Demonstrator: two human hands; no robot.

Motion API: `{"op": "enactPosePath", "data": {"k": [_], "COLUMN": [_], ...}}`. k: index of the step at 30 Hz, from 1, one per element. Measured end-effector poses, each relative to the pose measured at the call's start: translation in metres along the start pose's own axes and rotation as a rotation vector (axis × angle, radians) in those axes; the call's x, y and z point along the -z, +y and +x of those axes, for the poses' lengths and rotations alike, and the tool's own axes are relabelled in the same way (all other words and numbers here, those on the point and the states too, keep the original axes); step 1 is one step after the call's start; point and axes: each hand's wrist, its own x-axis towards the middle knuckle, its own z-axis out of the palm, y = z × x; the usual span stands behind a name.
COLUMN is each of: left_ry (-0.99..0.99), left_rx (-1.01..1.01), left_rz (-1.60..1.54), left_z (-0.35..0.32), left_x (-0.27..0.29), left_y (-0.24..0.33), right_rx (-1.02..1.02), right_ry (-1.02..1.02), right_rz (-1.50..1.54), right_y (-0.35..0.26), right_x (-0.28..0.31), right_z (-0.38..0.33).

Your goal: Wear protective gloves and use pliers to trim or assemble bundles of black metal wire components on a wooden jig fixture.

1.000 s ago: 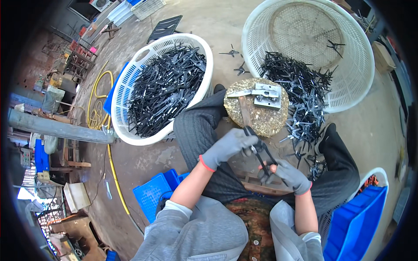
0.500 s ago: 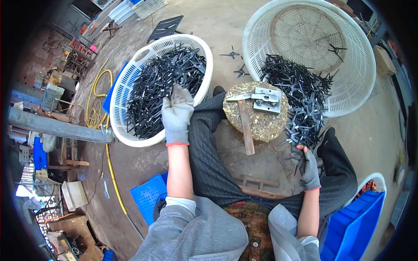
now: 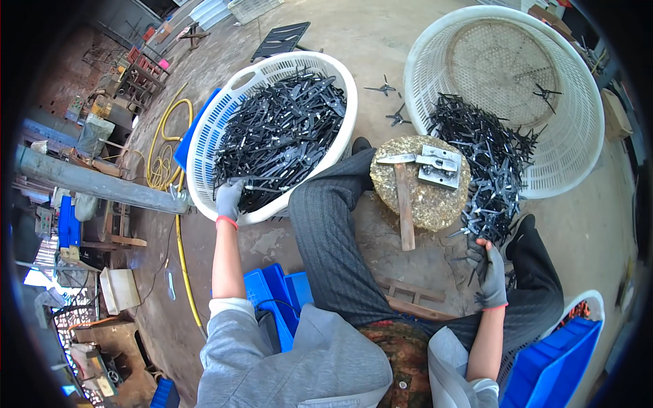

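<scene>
black metal pieces fill the white basket [image 3: 204, 146] on my left in the head view, and my gloved left hand [image 3: 229, 198] reaches over its near rim, fingers curled around one or two of them at the heap's edge. my right hand [image 3: 491, 272], gloved too, sits low by my right knee with its fingers closed on a black metal piece [image 3: 476, 262] pulled from the spill pouring out of the second basket [image 3: 585, 109]. i judge the main risk is snagging: the pieces interlock (thin arms, sharp tips), so a lift could drag neighbours over the rim or prick the glove. between my knees the stone block [image 3: 425, 197] carries a hammer [image 3: 403, 204] and a grey metal jig [image 3: 439, 166], both untouched.
</scene>
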Motion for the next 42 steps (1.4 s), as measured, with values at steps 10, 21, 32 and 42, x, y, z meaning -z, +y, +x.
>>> {"op": "enactPosePath", "data": {"k": [10,21,32,42], "left_ry": [-0.066,-0.245,-0.619,-0.392], "left_rx": [-0.224,-0.240,-1.020,-0.920], "left_rz": [0.871,-0.516,-0.253,-0.138], "left_z": [-0.005,-0.102,-0.339,-0.308], "left_x": [-0.077,-0.049,-0.167,-0.167], "left_y": [0.153,0.181,0.214,0.184], "right_rx": [0.014,0.112,0.361,0.159], "right_ry": [0.001,-0.043,-0.190,-0.309], "right_rz": [-0.048,-0.252,0.044,0.348], "right_y": [0.009,-0.007,-0.021,-0.004], "right_x": [-0.001,-0.059,-0.139,-0.087], "right_z": [-0.011,-0.023,-0.063,-0.068]}}
